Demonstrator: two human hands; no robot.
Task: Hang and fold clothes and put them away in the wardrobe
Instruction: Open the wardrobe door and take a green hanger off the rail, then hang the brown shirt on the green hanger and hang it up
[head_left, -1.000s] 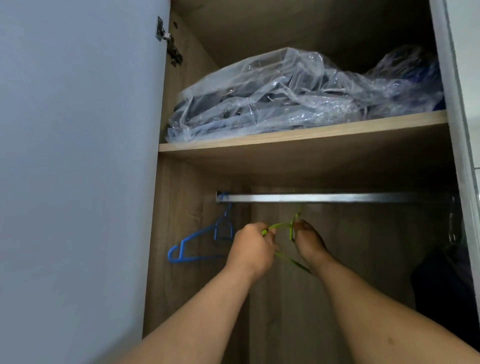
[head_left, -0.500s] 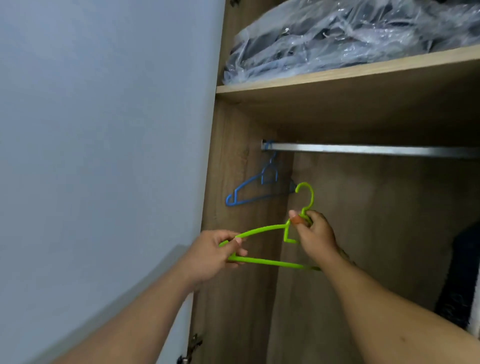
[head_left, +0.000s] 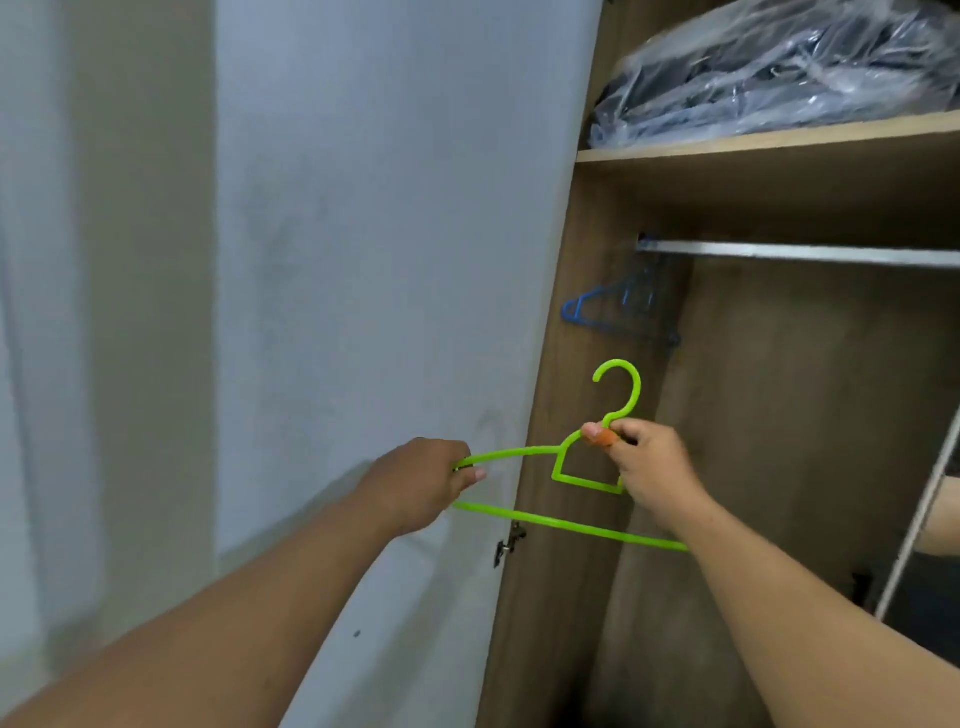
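A bright green plastic hanger (head_left: 571, 529) hangs in the air in front of the open wardrobe, hook pointing up. My left hand (head_left: 421, 480) grips its left shoulder end. My right hand (head_left: 647, 465) pinches the neck just under the hook. The hanger is below and clear of the metal rail (head_left: 810, 253). A blue hanger (head_left: 597, 312) stays on the rail's left end, against the wardrobe's side wall. No garment is on the green hanger.
The open white wardrobe door (head_left: 384, 291) fills the left half of the view, its lower hinge (head_left: 509, 543) near the hanger. A wooden shelf (head_left: 769, 143) above the rail carries clothes in clear plastic (head_left: 779, 67). Dark clothing (head_left: 930, 597) sits at the lower right.
Both hands lifted the green hanger off the rail and drew it down and toward me. The view swung left, showing more of the door.
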